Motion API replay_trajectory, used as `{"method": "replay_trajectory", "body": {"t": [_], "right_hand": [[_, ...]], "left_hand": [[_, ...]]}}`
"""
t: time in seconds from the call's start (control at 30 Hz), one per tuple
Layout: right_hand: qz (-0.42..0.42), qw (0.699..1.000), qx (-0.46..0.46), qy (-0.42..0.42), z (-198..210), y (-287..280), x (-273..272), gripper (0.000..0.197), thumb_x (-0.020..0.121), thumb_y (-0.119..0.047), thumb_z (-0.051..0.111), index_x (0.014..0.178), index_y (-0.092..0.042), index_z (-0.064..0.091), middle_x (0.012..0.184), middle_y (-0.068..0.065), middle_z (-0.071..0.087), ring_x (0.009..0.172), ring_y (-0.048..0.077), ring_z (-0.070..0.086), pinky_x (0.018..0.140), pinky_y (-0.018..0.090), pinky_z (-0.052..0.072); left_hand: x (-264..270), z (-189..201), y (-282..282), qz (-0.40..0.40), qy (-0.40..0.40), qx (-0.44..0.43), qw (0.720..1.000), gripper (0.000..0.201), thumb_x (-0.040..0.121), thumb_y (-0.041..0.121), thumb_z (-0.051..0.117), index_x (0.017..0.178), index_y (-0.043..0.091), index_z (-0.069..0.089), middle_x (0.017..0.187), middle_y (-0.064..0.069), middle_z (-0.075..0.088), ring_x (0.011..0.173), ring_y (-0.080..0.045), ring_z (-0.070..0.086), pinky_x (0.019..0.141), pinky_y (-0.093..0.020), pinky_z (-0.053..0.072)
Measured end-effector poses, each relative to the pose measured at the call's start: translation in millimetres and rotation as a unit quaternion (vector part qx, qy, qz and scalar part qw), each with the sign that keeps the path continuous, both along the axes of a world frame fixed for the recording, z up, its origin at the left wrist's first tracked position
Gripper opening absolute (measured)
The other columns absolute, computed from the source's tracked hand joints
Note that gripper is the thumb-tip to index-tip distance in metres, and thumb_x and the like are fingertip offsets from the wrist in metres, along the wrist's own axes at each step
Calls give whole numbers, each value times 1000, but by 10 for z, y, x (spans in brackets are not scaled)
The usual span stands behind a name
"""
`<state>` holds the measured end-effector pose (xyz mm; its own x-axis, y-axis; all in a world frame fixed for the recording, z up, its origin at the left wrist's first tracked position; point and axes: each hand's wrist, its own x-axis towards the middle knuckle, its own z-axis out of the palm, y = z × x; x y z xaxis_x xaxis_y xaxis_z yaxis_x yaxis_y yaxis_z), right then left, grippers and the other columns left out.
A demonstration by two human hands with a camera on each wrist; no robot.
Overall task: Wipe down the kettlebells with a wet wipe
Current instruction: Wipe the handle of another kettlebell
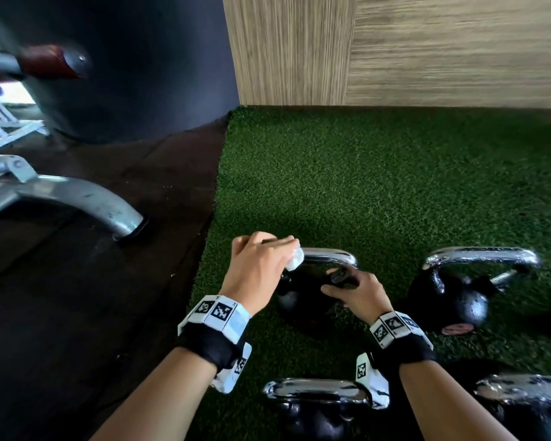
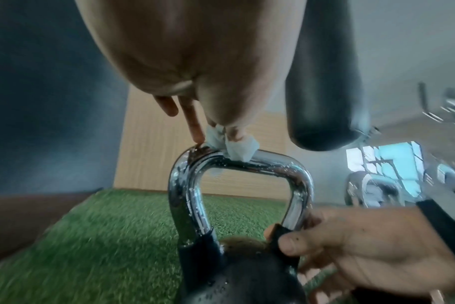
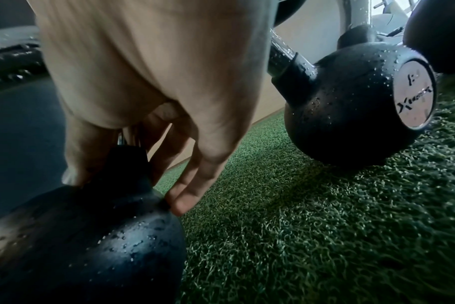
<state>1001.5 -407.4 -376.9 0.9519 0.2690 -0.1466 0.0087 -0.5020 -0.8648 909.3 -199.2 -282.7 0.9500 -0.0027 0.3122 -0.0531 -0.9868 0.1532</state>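
Pinching a small crumpled wet wipe (image 1: 295,260) between thumb and fingertips, the left hand (image 1: 257,269) pressed it against the top of the chrome handle (image 1: 330,256) of a black kettlebell (image 1: 295,300) that stood on the green artificial turf (image 1: 379,186). From the left wrist view the wipe (image 2: 234,148) sat on the handle's top bar (image 2: 247,164), near its left corner, with one straight finger (image 2: 194,127) touching the metal just beside it; droplets speckled the chrome. The right hand (image 1: 357,294) steadied the same kettlebell lower down, its grip closed round the black base of the handle's right leg, thumb (image 2: 296,244) in front and the other fingers wrapped behind. In the right wrist view that hand (image 3: 153,82) reached down over the wet, beaded ball (image 3: 86,242), the fingertips (image 3: 185,201) resting against its side near the turf. A second kettlebell (image 1: 452,300) lay tilted to the right, well apart from the first, its round end label (image 3: 413,94) facing sideways and its surface also dotted with water. Two more kettlebells stood nearer the person, one (image 1: 315,405) between the forearms and one (image 1: 528,405) at the lower right edge. Both wrists wore black straps with patterned white blocks. To the left of the turf ran dark flooring (image 1: 93,281) carrying the curved grey metal foot of a gym machine (image 1: 86,198), and a pale wood-grain wall (image 1: 395,49) rose behind the turf.
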Motion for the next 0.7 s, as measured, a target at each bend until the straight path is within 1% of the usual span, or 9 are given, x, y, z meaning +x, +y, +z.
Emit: {"method": "replay_trajectory", "body": {"t": [0.07,0.17,0.27,0.37,0.4,0.5,0.6,0.63,0.7], "right_hand": [[0,1000,-8,-5,-2,-4,-5,28,65,-44,91,87,-45,73,86,-10,76,87,14,72,87,43,59],[0,1000,-17,-18,-3,0,1,29,64,-45,91,75,-53,65,80,-14,74,82,11,72,85,38,60],[1,999,-20,-24,0,-15,4,29,65,-44,91,75,-53,65,79,-16,73,82,9,71,84,33,59],[1,1000,-13,-21,-12,-23,-5,29,66,-45,90,77,-54,65,80,-16,73,77,9,71,84,36,60],[-3,1000,-13,-19,-22,-19,-3,29,65,-47,90,76,-54,64,80,-16,73,78,10,71,84,38,60],[-11,1000,-5,-11,-35,-12,6,27,63,-50,90,69,-57,65,78,-17,72,76,10,72,81,39,61],[-7,1000,0,-12,-67,-22,13,31,61,-54,89,70,-67,63,75,-20,72,74,8,72,80,37,62],[-9,1000,1,-11,-71,-24,14,28,61,-54,89,70,-64,64,75,-19,73,74,8,72,80,37,62],[-12,1000,1,-8,-71,-23,12,25,62,-53,89,71,-57,66,77,-16,73,75,10,72,81,38,62]], "left_hand": [[-41,-53,102,40,-20,-126,991,33,104,25,52,131,38,66,124,18,69,119,-9,55,98,-33,30],[-69,-107,245,47,-19,-246,968,32,103,13,54,129,23,70,125,3,72,118,-18,64,104,-40,46],[-76,-108,302,12,-13,-256,966,34,102,7,55,133,15,67,129,-3,70,119,-14,64,104,-22,47],[-112,-175,326,14,-1,-275,961,39,102,6,54,138,19,63,131,-1,68,121,-12,63,104,-23,48],[-128,-201,339,28,13,-305,952,39,104,8,52,139,20,61,134,1,66,122,-11,63,103,-22,48],[-135,-289,397,59,48,-378,923,38,106,12,49,141,23,60,137,5,65,120,-5,61,100,-30,49],[-121,-363,421,50,45,-397,915,39,105,11,50,141,23,60,139,8,62,127,-5,58,108,-22,44],[-125,-397,425,48,39,-401,914,40,105,10,51,141,23,59,139,10,62,127,-2,57,109,-20,43],[-133,-469,429,51,33,-423,904,40,104,9,52,141,22,60,137,13,62,122,10,56,104,-10,41]]}}
